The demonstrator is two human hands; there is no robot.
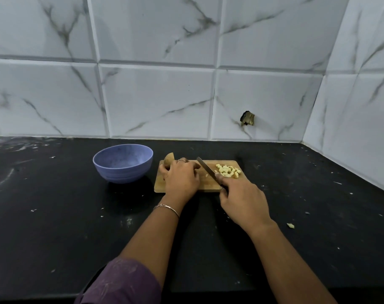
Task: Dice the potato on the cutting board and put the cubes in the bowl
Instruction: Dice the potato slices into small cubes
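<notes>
Potato (169,160), unpeeled w/ brown skin, sits at far-L corner of cutting board (160,184) and is mostly hidden under L hand (182,178). L fingers are curled over it and grip it, knuckles up. A ring (181,160) shows on one finger and a thin bracelet (167,207) on the wrist.

R hand (241,202) is wrapped tight around the knife (206,170) handle, w/ index finger extended along the blade's back. Blade runs diagonally, tip toward far edge, just R of L hand's fingertips. Can't tell if the edge touches the board.

Cubes (228,171) are pale yellow and lie in a loose pile on the board's R half, just R of the blade. A few small bits lie near the blade's mid.

Bowl (123,163), blue-lavender, stands upright on counter (55,216) just L of board, not touching it.

Counter is black, speckled w/ light crumbs. One stray potato bit (290,226) lies near the R forearm, well apart from the board.

Purple sleeve (125,281) covers the L upper arm at bottom edge. Wall tiles (158,102) behind are white marble-look, w/ a dark broken hole (247,118) low in one tile above the board's R end.
</notes>
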